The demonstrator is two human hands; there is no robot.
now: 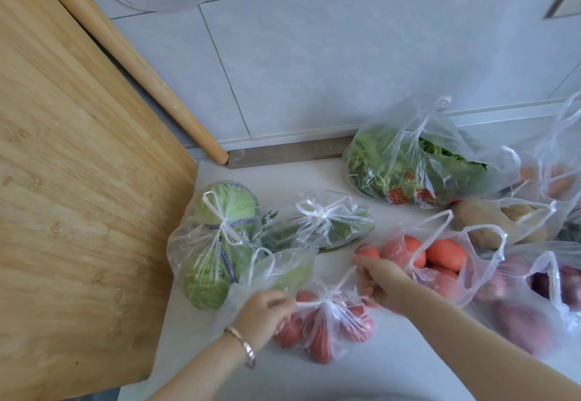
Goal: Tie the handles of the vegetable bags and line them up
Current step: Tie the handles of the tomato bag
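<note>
Bright, flat daylight, diffuse; source direction unclear. Shadows faint. Glints on greens bag (418,161) plastic at 2 o'clock. Wide-angle bend: cutting board (78,180) edge at 9 o'clock bows, wall tile lines (224,70) curve. Whole frame soft; left hand (264,315), right hand (380,284), tomato bag (330,328) at 6 o'clock slightly smeared.

The right edge crops the reddish-vegetable bag (518,322).

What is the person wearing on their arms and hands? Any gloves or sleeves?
No gloves and no sleeves in view: both forearms are bare. The left hand has a thin, shiny metal bracelet round its wrist, pinkish-gold with a silvery part. The right hand and wrist wear nothing.
</note>
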